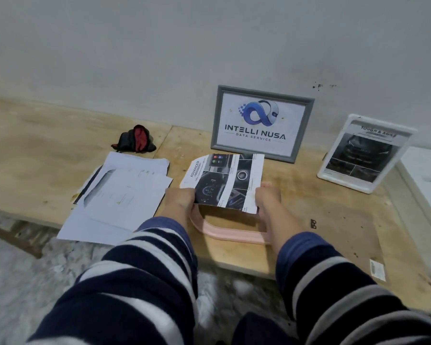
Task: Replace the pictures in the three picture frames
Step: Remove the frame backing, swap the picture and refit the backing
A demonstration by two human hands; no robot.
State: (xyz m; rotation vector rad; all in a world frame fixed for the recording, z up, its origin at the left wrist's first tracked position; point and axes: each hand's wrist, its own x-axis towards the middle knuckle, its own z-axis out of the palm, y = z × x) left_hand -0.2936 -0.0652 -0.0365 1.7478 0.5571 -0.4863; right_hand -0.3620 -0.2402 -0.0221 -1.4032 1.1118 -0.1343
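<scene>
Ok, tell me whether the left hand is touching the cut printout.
Touching. The head view shows the left hand gripping the cut printout's near left corner, its edge tucked under the hand.

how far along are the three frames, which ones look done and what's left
Two look filled: the grey frame and white frame stand against the wall with prints inside. Whether those are replacements cannot be told. In hand: left hand and right hand hold a trimmed print over the pink frame, lying flat. Left: seating that print.

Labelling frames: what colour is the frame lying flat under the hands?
Pale pink frame, lying flat on the wooden table; clearest in the head view.
</scene>
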